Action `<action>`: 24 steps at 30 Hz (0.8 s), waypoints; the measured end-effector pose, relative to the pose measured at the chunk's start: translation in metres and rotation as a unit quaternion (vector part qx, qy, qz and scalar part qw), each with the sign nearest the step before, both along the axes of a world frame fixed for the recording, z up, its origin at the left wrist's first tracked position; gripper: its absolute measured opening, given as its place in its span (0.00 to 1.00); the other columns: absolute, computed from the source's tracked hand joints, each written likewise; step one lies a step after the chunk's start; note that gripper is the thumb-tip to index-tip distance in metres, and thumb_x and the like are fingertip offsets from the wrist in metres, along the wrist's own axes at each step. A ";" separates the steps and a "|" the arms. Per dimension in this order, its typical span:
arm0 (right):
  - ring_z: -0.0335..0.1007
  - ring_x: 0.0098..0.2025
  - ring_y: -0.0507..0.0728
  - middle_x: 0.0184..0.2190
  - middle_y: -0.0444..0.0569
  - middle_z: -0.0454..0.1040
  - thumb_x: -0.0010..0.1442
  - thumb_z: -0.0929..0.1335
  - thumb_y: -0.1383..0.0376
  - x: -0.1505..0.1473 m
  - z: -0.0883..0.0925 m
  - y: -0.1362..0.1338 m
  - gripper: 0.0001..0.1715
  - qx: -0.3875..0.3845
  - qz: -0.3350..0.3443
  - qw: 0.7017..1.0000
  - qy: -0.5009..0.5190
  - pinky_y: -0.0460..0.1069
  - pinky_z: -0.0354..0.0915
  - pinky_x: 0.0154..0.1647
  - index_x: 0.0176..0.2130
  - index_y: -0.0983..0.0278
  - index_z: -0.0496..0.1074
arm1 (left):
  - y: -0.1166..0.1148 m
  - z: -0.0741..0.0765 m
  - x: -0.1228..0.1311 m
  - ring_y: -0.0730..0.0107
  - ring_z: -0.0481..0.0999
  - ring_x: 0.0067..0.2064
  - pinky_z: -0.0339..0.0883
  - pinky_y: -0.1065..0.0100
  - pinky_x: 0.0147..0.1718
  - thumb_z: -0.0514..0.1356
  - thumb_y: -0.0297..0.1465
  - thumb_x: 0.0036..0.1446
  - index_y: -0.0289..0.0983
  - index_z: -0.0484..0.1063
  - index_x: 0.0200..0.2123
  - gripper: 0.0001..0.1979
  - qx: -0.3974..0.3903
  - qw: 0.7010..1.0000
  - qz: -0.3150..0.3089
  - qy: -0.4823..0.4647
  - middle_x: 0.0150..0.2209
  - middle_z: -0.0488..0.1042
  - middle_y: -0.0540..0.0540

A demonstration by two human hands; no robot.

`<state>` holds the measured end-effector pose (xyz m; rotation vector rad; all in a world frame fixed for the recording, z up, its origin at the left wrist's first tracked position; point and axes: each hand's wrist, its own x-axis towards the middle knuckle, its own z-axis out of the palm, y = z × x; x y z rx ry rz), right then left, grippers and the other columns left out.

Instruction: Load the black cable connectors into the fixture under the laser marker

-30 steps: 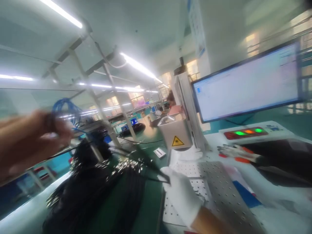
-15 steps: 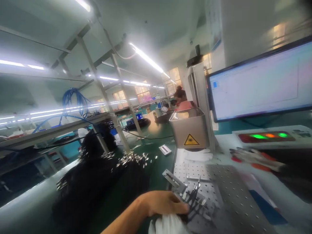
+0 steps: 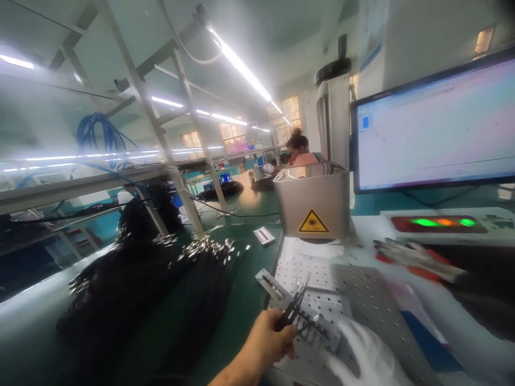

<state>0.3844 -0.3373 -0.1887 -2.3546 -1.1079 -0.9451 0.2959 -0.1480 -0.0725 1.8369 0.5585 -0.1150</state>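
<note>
My bare left hand (image 3: 269,342) pinches a thin bunch of black cables with metal tips (image 3: 296,301) over a metal fixture (image 3: 281,292) on the perforated plate (image 3: 362,300). My right hand (image 3: 368,359), in a white glove, rests on the plate just right of the cable ends, touching the fixture's near end. What its fingers hold is hidden. A large heap of black cables with shiny tips (image 3: 140,289) lies to the left on the green mat.
A laser unit with a yellow warning sticker (image 3: 311,206) stands behind the plate. A monitor (image 3: 436,131) and a box with lit buttons (image 3: 442,221) are at the right, red-handled pliers (image 3: 414,257) beside them. A person sits far back.
The left hand came down from the upper left to the fixture with cables. The view swung lower and right. The gloved right hand shifted to the plate's near right.
</note>
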 end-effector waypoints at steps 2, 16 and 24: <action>0.75 0.42 0.62 0.44 0.54 0.76 0.54 0.68 0.59 0.010 -0.004 -0.003 0.25 -0.027 0.001 1.000 -0.009 0.53 0.75 0.35 0.50 0.67 0.73 | -0.003 -0.005 -0.001 0.78 0.56 0.18 0.47 0.70 0.20 0.62 0.39 0.47 0.37 0.65 0.24 0.12 0.033 0.999 0.010 0.001 0.16 0.66 0.53; 0.75 0.36 0.64 0.37 0.53 0.78 0.58 0.69 0.58 0.011 -0.013 -0.007 0.14 -0.081 0.032 0.996 -0.028 0.54 0.72 0.34 0.40 0.62 0.79 | -0.033 -0.009 -0.010 0.75 0.57 0.25 0.48 0.69 0.26 0.58 0.27 0.45 0.36 0.67 0.20 0.04 0.206 0.978 0.027 0.017 0.19 0.56 0.55; 0.75 0.32 0.60 0.37 0.53 0.77 0.59 0.65 0.61 0.008 0.007 -0.008 0.14 -0.146 0.063 0.984 -0.080 0.51 0.73 0.28 0.41 0.57 0.79 | -0.034 -0.017 -0.011 0.71 0.55 0.28 0.48 0.67 0.29 0.59 0.30 0.42 0.38 0.72 0.24 0.04 0.284 0.956 0.012 0.067 0.23 0.60 0.51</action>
